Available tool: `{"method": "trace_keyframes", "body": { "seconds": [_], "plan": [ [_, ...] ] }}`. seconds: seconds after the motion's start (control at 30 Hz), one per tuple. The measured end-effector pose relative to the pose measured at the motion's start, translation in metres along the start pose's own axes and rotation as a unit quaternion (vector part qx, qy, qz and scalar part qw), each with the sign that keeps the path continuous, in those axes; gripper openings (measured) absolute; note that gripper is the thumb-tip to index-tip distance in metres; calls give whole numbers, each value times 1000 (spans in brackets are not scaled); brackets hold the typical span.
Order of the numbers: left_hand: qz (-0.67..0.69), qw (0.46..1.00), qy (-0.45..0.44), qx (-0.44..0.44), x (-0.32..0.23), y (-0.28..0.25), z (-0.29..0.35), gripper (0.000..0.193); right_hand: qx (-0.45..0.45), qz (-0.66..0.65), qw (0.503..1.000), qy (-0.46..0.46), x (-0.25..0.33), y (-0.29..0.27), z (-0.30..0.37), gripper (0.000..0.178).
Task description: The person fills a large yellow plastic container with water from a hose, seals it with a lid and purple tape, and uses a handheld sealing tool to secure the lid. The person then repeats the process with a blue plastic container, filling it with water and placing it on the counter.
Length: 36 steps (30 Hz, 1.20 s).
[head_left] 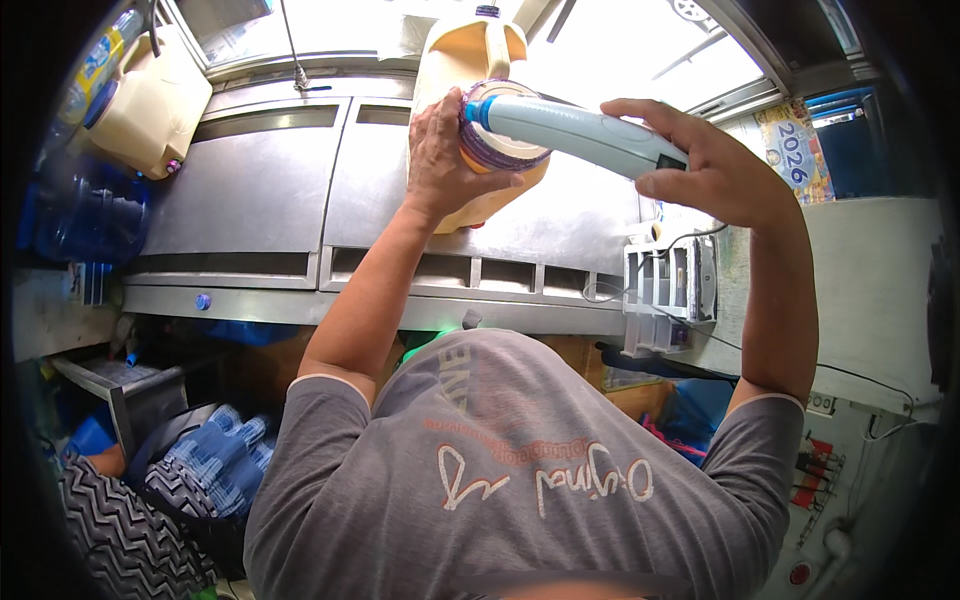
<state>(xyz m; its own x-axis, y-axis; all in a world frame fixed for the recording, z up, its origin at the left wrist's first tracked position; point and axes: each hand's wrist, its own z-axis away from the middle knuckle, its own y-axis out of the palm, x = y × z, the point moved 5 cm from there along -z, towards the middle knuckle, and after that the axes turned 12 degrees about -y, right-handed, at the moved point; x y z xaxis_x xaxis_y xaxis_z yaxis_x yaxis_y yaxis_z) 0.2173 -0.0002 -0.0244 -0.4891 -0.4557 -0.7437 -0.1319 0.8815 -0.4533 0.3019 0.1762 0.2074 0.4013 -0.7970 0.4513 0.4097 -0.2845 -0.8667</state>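
A yellowish plastic water jug [450,70] stands on the metal counter in front of me, its moulded handle at the far end. Toward me faces its wide round cap [512,150], with a purple-printed band around the rim. My left hand [440,155] is closed around the left side of the cap, thumb stretched across its near edge. In my right hand [700,165] is a pale blue, tube-shaped hand tool [580,132] with a bright blue nozzle. The nozzle end lies over the cap's upper left, close to my left fingers; whether it touches the cap, I cannot tell.
Another yellowish jug [165,100] and a blue water bottle [90,215] stand at the left. The steel counter [240,200] has slots along its near side. A white rack [670,280] and a dark cord are at the right. A calendar hangs on the right wall.
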Motion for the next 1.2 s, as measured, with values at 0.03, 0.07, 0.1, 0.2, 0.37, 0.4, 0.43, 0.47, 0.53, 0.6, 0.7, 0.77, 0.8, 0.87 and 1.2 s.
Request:
{"method": "trace_keyframes", "body": {
  "seconds": [0.03,0.07,0.1,0.2,0.37,0.4,0.43,0.47,0.53,0.6,0.7,0.77,0.8,0.87,1.2],
  "plan": [
    [-4,1000,7,-1,2,-1,-1,134,-6,11,1000,25,-1,-1,-4,73],
    [-6,1000,13,2,4,-3,-2,133,-17,16,999,38,-2,-2,-7,72],
    [-7,1000,19,6,7,-5,-3,133,-28,13,999,42,-2,-3,-11,72],
    [29,999,28,33,16,-10,-10,132,-35,16,997,70,-4,-6,-19,71],
    [73,994,-4,77,28,-14,-27,126,-46,-1,996,79,-4,-3,-20,71],
    [85,993,-9,85,28,-13,-31,123,-47,-5,996,78,-5,-1,-16,71],
    [119,988,-23,98,29,-12,-36,120,-51,-20,996,66,-7,0,-11,71],
    [154,981,-37,111,29,-9,-41,118,-57,-36,996,62,-10,1,-1,71],
    [205,969,-54,129,27,-2,-50,112,-107,-67,987,96,-24,10,27,73],
    [228,960,-61,150,23,4,-57,108,-145,-136,974,107,-41,24,62,75],
    [242,955,-83,150,19,5,-60,104,-226,-292,914,166,-71,74,114,78],
    [251,952,-101,141,18,0,-58,101,-308,-421,840,148,-85,119,130,79],
    [255,951,-109,135,17,-4,-57,99,-329,-481,799,147,-90,140,135,79],
    [268,947,-126,126,14,-10,-54,96,-306,-532,780,117,-97,168,135,78],
    [163,975,-131,75,3,-33,-23,100,-292,-584,754,62,-114,192,129,78]
  ]
}}
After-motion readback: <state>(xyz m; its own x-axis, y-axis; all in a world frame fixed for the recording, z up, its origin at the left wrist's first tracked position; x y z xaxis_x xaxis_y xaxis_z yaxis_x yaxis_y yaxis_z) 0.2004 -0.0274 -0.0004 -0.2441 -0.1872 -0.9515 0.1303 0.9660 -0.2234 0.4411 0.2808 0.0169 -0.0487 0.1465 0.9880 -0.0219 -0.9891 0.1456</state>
